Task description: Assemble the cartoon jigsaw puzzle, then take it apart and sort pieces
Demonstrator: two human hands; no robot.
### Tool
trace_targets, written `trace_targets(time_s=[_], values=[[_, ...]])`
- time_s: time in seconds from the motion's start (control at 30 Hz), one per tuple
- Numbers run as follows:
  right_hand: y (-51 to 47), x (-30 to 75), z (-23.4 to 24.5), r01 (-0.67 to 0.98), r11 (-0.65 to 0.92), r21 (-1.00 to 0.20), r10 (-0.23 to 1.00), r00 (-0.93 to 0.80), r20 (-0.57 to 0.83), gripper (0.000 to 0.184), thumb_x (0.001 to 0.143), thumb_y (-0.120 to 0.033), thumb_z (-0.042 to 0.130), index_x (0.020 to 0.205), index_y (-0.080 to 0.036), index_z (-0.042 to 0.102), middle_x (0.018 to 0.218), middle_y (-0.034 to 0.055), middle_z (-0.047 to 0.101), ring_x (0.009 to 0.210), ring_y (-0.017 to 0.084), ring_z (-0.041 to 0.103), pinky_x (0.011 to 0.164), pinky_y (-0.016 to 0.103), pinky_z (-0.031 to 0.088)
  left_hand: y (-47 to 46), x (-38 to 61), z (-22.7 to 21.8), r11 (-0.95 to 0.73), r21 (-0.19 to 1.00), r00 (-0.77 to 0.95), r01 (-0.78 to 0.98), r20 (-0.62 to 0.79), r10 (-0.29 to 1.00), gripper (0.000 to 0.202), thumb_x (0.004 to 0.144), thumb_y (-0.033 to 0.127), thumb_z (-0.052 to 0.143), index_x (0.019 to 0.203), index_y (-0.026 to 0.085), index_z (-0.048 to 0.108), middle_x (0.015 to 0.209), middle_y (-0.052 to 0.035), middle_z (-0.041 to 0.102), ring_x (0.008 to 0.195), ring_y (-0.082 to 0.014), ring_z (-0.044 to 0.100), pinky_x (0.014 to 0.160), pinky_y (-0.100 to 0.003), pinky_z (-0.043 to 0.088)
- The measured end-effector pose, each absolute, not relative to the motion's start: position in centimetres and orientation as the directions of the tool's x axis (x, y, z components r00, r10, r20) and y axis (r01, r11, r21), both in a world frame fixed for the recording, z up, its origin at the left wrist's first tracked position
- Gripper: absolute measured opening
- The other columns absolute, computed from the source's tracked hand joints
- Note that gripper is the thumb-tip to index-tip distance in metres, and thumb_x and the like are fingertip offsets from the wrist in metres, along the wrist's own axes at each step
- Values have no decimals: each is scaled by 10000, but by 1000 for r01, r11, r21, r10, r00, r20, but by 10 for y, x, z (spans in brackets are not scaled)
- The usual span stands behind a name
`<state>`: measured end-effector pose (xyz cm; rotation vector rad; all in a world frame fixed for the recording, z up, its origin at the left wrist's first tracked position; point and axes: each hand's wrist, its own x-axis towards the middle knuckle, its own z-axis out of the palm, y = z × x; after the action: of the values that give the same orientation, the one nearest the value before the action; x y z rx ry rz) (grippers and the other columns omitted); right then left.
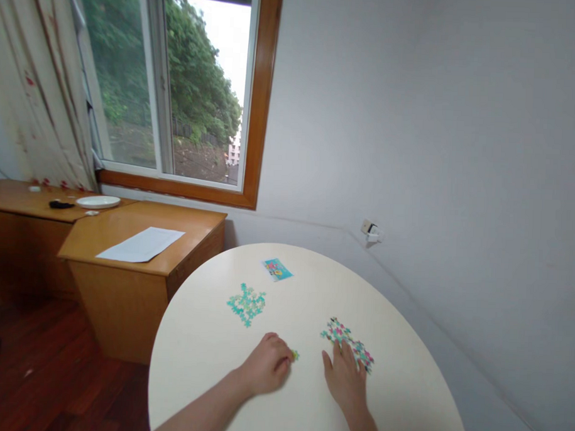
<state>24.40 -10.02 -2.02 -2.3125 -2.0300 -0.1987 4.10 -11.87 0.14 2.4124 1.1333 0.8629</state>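
Note:
My left hand (268,362) rests on the round cream table (207,351) with its fingers curled in a pinch on a small puzzle piece (295,355). My right hand (345,375) lies flat, fingers stretched out, its fingertips on a joined patch of colourful puzzle pieces (349,343). A loose heap of teal puzzle pieces (247,304) lies further back on the left. A small picture card (277,269) lies near the table's far edge.
A wooden cabinet (139,279) with a white sheet of paper (141,244) stands left of the table. Behind it, a desk holds a white plate (98,201) under the window (179,86). A wall (435,151) runs close on the right.

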Motion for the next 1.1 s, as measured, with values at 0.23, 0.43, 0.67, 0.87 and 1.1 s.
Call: trace_targets(time_s=[0.23, 0.43, 0.67, 0.87, 1.1], values=[[-101, 248, -15, 993, -121, 14, 965, 114, 236, 437, 919, -330, 388, 1279, -148, 555, 1326, 151, 541, 1223, 274, 493, 1022, 443, 340, -119, 41, 2, -618, 534, 492, 577, 376, 785, 245, 675, 25, 442, 744, 173, 624, 767, -38, 682, 786, -173, 617, 849, -328, 388], [-99, 252, -18, 993, -115, 9, 958, 108, 267, 412, 915, -335, 398, 1264, -202, 573, 1316, 120, 557, 1212, 261, 504, 988, 430, 366, -118, 41, 2, -620, 548, 488, 562, 386, 783, 233, 681, 32, 439, 737, 170, 618, 771, -45, 685, 768, -172, 619, 839, -327, 399], [-102, 252, -13, 994, -96, -43, 963, 104, 250, 352, 896, -307, 451, 1190, -232, 629, 1257, 103, 602, 1172, 257, 534, 970, 427, 366, -117, 40, 0, -627, 576, 442, 525, 445, 779, 248, 665, 37, 441, 760, 172, 626, 809, -46, 698, 800, -178, 625, 843, -339, 408], [-101, 253, -13, 994, -65, -86, 946, 89, 312, 274, 874, -268, 492, 1072, -252, 681, 1192, 88, 636, 1109, 247, 565, 926, 398, 378, -114, 40, -6, -615, 574, 433, 541, 437, 788, 226, 699, 58, 438, 743, 174, 627, 784, -52, 696, 794, -183, 628, 830, -327, 422], [-99, 253, -20, 994, -41, -104, 941, 73, 331, 286, 879, -259, 482, 1091, -258, 675, 1178, 82, 638, 1096, 253, 564, 912, 398, 383, -111, 42, -9, -629, 563, 465, 536, 425, 777, 221, 691, 44, 430, 683, 168, 613, 743, -55, 685, 754, -179, 629, 758, -281, 441]])
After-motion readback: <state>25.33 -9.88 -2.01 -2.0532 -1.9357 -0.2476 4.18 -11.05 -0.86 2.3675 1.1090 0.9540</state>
